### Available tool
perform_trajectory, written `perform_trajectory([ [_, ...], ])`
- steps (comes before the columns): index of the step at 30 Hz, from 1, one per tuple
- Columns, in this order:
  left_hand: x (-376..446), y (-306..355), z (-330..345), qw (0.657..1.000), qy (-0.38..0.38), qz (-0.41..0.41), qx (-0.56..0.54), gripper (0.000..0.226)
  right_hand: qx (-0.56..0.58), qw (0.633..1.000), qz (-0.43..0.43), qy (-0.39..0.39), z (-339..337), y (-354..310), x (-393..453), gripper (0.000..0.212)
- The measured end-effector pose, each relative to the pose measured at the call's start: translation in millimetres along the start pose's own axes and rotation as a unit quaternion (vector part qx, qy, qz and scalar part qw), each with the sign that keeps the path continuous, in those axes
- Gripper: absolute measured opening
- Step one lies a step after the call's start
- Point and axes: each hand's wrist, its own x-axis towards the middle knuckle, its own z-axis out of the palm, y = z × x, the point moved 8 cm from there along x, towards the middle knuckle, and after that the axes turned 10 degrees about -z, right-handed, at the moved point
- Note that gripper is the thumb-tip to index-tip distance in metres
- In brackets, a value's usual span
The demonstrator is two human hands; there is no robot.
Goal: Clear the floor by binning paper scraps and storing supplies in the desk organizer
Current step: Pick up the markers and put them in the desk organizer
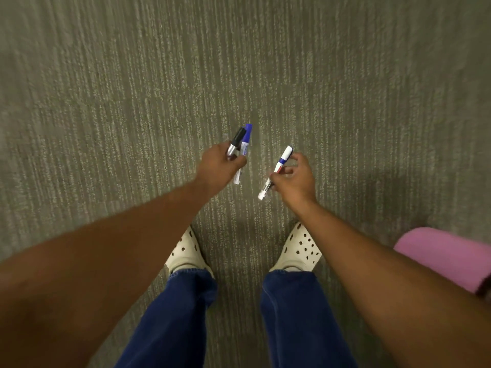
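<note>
I am looking straight down at grey-green carpet. My left hand is closed around two markers held side by side, a black-capped marker and a blue-capped marker, caps pointing away from me. My right hand pinches a white marker with a blue band near its middle, tilted, its white cap up and its tail end down toward my feet. Both hands hover above the floor, a short gap between them. No paper scraps, bin or desk organizer are in view.
My two feet in white perforated clogs and blue jeans stand just below the hands. A pink object sits at the right edge behind my right forearm. Carpet fills the rest.
</note>
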Motion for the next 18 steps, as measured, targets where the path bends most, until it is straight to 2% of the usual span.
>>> perform_trajectory([
  [3,-55.2,67.2,-19.5,0.999,-0.016,0.016,-0.043,0.013,0.066,0.996,-0.038,-0.035,-44.3,-55.6,-43.3,0.091],
  [5,-97.8,119.0,-34.3,0.997,-0.034,0.035,-0.053,0.009,0.085,0.993,-0.071,-0.051,-82.4,-98.3,-71.7,0.100],
  [8,-170.6,200.5,-57.3,0.995,-0.051,0.069,-0.040,0.011,0.103,0.987,-0.110,-0.049,-150.4,-169.4,-114.0,0.094],
  [13,-296.7,325.6,-91.8,0.993,-0.067,0.100,-0.015,0.015,0.121,0.973,-0.199,0.002,-280.3,-290.3,-191.3,0.091],
  [18,-412.4,443.6,-122.8,0.985,-0.050,0.162,-0.024,0.030,0.115,0.953,-0.274,0.049,-398.3,-386.5,-277.0,0.091],
])
